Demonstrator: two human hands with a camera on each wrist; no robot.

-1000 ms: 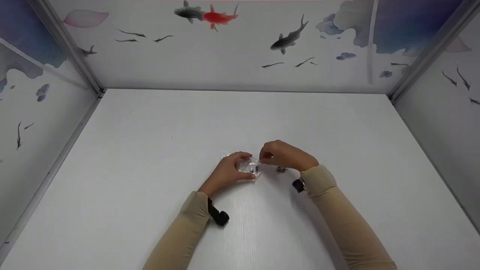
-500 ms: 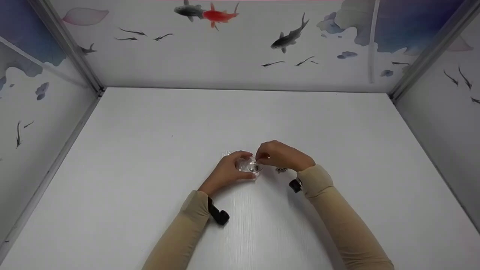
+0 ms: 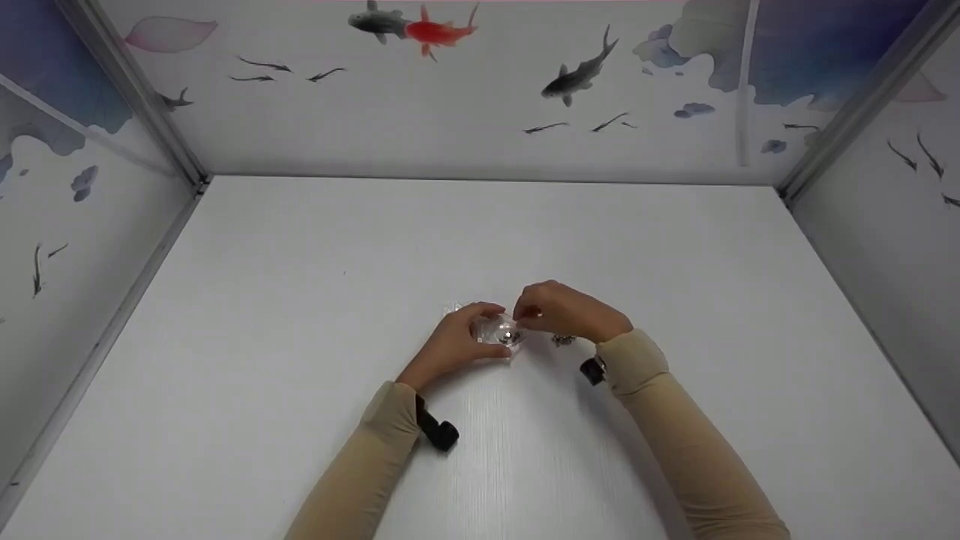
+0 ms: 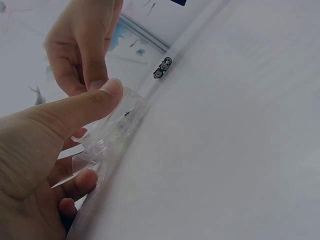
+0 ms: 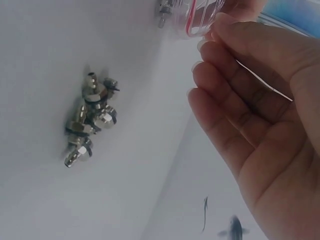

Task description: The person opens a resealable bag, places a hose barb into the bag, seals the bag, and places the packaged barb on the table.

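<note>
A small clear plastic zip bag (image 3: 489, 330) lies between my hands near the middle of the table, its mouth spread towards the right. My left hand (image 3: 450, 341) holds it between thumb and fingers. At the bag's right edge, my right hand (image 3: 570, 311) pinches the rim with thumb and forefinger; the right wrist view shows a red line along the bag (image 5: 197, 20) there. A few dark and metallic pieces show through the film. Several shiny metal barbed hose fittings (image 5: 92, 120) lie in a small heap under my right wrist.
The white table (image 3: 300, 247) is bounded by printed panels with fish (image 3: 577, 75) at the back and both sides. Grey metal posts (image 3: 855, 97) stand at the rear corners.
My right hand has shifted slightly left towards the bag. The metallic piece inside the bag looks brighter and has changed position a little. My left hand stays in place.
</note>
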